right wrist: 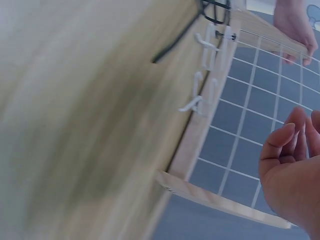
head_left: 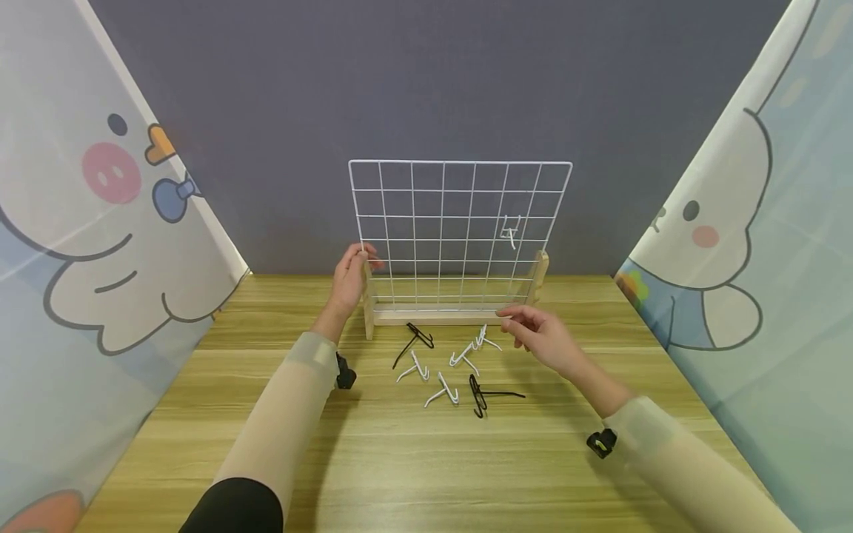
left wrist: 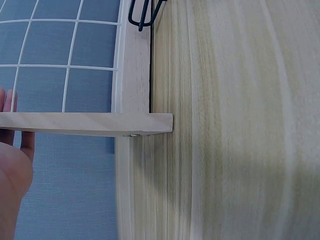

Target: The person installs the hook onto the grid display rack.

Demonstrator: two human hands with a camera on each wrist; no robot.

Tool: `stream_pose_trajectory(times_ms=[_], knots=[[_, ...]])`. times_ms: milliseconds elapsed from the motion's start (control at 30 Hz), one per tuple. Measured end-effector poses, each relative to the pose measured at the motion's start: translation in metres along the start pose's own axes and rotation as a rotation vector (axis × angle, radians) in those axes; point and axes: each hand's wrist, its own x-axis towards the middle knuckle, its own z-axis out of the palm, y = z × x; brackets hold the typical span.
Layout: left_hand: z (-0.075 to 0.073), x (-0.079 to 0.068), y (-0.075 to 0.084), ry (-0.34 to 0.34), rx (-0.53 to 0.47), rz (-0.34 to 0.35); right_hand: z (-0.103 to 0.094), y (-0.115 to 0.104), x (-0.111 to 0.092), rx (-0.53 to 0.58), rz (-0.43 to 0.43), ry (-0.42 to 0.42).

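A white wire grid panel (head_left: 457,190) stands upright in a pale wooden stand (head_left: 436,317). My left hand (head_left: 348,280) grips the top of the stand's left post (head_left: 368,300); in the left wrist view its fingers (left wrist: 7,100) reach past the post at the grid's edge. One white hook (head_left: 509,232) hangs on the upper right of the grid. My right hand (head_left: 541,338) hovers before the stand's right side, near a loose white hook (head_left: 484,338). In the right wrist view its fingers are loosely bent near the thumb, with nothing visible between them.
Several white hooks, one of them a front white hook (head_left: 443,391), lie on the wood-grain table (head_left: 400,466) before the stand. A black hook (head_left: 416,335) and another black hook (head_left: 477,392) lie among them. Behind rises a dark grey backdrop (head_left: 453,81), with printed curtains (head_left: 706,178) at both sides.
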Motion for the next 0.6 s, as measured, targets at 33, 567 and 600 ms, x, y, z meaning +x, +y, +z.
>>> stream_pose_trajectory(times_ms=[33, 567, 600], knots=[[0.000, 0.000, 0.000, -0.001, -0.003, 0.003, 0.002, 0.003, -0.001, 0.004, 0.009, -0.007], [-0.002, 0.001, -0.001, -0.003, -0.019, -0.011, 0.012, 0.038, 0.001, -0.033, 0.060, -0.145], [-0.002, 0.001, -0.001, -0.002, -0.025, -0.006, 0.011, 0.041, 0.002, -0.036, 0.060, -0.154]])
